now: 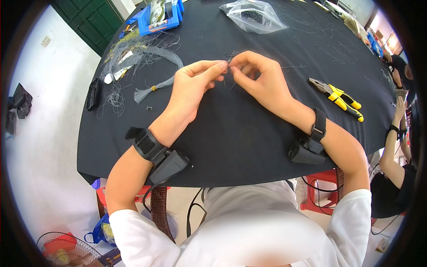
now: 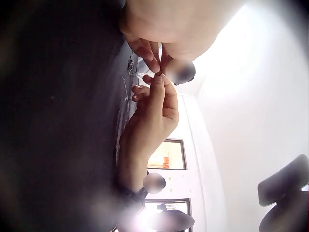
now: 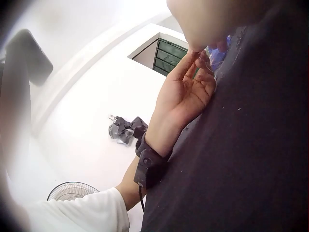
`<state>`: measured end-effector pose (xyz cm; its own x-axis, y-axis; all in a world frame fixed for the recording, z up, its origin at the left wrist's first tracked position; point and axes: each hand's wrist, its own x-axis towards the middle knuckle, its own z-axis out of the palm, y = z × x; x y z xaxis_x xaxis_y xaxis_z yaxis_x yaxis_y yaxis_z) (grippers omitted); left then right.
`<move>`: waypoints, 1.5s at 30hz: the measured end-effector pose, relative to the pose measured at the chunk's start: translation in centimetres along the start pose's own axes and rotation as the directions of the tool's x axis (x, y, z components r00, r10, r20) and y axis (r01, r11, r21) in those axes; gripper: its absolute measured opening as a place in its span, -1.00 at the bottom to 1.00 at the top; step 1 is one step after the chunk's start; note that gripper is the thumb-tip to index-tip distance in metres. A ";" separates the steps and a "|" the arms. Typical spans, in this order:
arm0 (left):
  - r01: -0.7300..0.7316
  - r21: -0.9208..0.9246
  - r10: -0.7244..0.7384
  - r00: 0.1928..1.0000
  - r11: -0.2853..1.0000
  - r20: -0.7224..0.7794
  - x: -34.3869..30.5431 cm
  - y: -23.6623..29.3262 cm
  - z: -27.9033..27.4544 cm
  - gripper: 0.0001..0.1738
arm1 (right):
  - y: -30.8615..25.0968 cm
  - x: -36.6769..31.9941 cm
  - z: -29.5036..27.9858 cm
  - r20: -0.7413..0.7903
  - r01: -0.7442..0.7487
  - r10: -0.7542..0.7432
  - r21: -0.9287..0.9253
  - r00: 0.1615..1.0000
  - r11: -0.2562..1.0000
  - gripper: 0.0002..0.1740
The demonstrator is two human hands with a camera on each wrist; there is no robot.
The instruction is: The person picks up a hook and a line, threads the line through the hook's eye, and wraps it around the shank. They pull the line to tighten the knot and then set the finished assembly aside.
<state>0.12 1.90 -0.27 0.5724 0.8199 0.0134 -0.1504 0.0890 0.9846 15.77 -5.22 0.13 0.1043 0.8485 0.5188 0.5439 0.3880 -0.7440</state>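
Above the black table, both hands meet fingertip to fingertip. My left hand (image 1: 189, 84) pinches between thumb and forefinger a thin line (image 1: 233, 85), whose fine ends show below the fingertips. Thumb and forefinger of my right hand (image 1: 267, 82) pinch at the same spot from the other side. The exact join is mostly covered by the fingertips; what sits there is too small to tell. Just beyond the hands lies a small tangle of dark strands (image 1: 232, 54). Left of the left hand rests a bundle of grey line (image 1: 142, 95), bound by a yellow tie (image 1: 154, 88).
Yellow-and-black pliers (image 1: 341, 101) lie right of the right forearm. At the back stand a blue bin (image 1: 155, 27) and a clear plastic bag (image 1: 253, 18). A black case (image 1: 93, 94) lies by the left edge. Another person's arm (image 1: 394, 138) is at the right.
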 end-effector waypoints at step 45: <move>-0.056 0.302 0.002 0.984 0.952 0.177 -0.3 0.7 0.1 -0.75 | 0.6 -0.2 -0.4 -0.027 0.175 -0.179 -0.097 0.984 0.980 -0.87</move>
<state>-0.04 1.62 0.40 0.7056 0.7071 0.0455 0.0684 -0.1319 0.9889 16.41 -5.31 -0.28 0.0283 0.7554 0.6546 0.6320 0.4939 -0.5972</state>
